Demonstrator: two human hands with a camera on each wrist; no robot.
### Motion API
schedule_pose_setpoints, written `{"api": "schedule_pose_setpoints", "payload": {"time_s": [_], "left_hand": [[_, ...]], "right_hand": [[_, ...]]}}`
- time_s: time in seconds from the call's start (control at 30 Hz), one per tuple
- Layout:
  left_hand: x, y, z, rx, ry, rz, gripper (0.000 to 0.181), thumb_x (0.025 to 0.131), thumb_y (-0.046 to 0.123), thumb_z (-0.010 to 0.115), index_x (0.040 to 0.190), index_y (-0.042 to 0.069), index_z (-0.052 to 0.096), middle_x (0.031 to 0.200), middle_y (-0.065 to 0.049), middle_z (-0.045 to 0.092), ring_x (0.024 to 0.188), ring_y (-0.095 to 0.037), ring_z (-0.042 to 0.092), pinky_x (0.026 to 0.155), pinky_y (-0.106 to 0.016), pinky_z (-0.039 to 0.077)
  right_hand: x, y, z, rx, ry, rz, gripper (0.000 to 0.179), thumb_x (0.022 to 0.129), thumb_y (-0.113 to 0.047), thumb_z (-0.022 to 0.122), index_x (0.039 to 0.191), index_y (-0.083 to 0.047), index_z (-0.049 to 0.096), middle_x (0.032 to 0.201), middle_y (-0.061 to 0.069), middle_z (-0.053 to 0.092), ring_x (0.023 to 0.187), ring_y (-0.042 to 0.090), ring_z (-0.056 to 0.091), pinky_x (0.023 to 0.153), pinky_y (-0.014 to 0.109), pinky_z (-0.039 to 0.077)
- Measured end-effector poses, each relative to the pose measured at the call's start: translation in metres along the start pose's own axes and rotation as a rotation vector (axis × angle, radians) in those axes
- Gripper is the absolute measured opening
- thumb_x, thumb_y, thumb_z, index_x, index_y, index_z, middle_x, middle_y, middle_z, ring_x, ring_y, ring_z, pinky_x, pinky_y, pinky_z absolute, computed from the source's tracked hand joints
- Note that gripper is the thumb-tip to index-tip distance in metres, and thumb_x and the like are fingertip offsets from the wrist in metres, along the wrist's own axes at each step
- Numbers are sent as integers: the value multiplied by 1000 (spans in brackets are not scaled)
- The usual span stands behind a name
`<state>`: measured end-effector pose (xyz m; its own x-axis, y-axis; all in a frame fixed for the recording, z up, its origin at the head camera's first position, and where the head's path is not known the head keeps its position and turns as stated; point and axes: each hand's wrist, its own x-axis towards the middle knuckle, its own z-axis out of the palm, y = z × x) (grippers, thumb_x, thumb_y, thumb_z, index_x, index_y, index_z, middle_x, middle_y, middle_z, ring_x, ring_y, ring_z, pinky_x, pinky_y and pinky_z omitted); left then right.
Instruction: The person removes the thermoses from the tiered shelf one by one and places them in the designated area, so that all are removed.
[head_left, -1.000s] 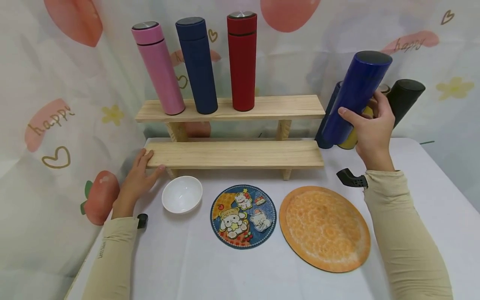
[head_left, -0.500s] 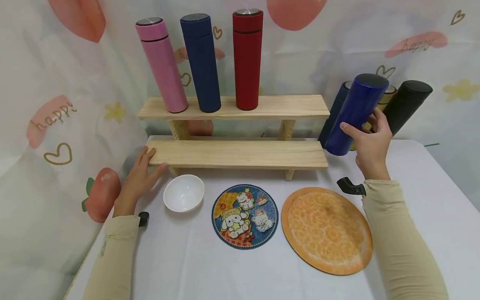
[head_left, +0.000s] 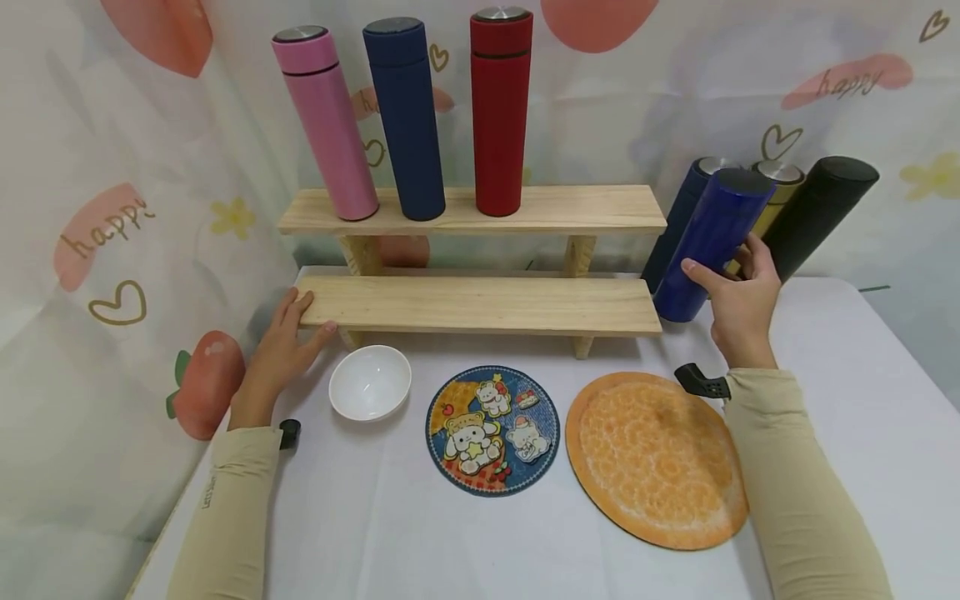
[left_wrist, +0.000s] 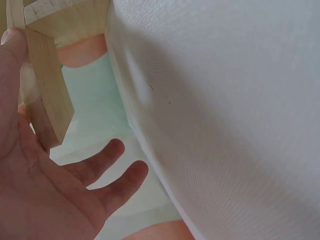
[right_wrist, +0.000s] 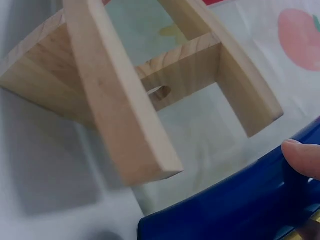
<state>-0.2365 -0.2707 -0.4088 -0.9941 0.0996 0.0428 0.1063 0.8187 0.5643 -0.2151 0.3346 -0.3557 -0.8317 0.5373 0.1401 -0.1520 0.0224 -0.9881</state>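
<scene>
Holding blue btl [head_left: 708,247] in R hand [head_left: 738,308], gripped round lower half, betw. 2 & 3 o'clock (head view), prob. for control. Resting L hand [head_left: 281,354], spread wide, on end of rack [head_left: 480,304], betw. 8 & 9 o'clock, prob. to steady it.

Yellow bottle [head_left: 780,198] partly behind blue bottle [head_left: 712,237]

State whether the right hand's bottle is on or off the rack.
Off: the right wrist view shows a gap between the blue bottle and the rack.
</scene>
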Motion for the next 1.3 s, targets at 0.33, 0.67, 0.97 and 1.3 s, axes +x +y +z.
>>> {"api": "schedule_pose_setpoints", "payload": {"time_s": [0.33,0.67,0.97,1.3], "left_hand": [[-2,1,1,5,-3,-6,91,107,60,56,172,9,18,179,-15,1,156,-56,18,119,-75,21],[-2,2,0,6,-4,-3,90,108,60,55,172,9,18,179,-16,1,156,-55,18,119,-75,21],[-2,3,0,10,-3,-4,89,108,58,55,172,9,18,179,-16,2,156,-55,18,119,-75,22],[-2,3,0,19,1,-10,89,108,58,55,172,9,17,179,-16,1,156,-56,18,118,-75,22]], "right_hand": [[1,20,-4,-35,-7,19,82,95,-6,82,164,-26,42,163,4,46,145,20,43,123,37,33],[3,31,-7,-68,2,16,80,97,-8,80,164,-27,42,166,3,44,147,23,41,125,39,30],[6,36,-5,-77,23,0,79,98,-10,79,165,-26,41,166,3,44,149,20,41,125,37,29],[12,43,-1,-67,42,-31,80,95,-5,79,164,-22,43,164,7,45,144,22,43,124,35,30]]}}
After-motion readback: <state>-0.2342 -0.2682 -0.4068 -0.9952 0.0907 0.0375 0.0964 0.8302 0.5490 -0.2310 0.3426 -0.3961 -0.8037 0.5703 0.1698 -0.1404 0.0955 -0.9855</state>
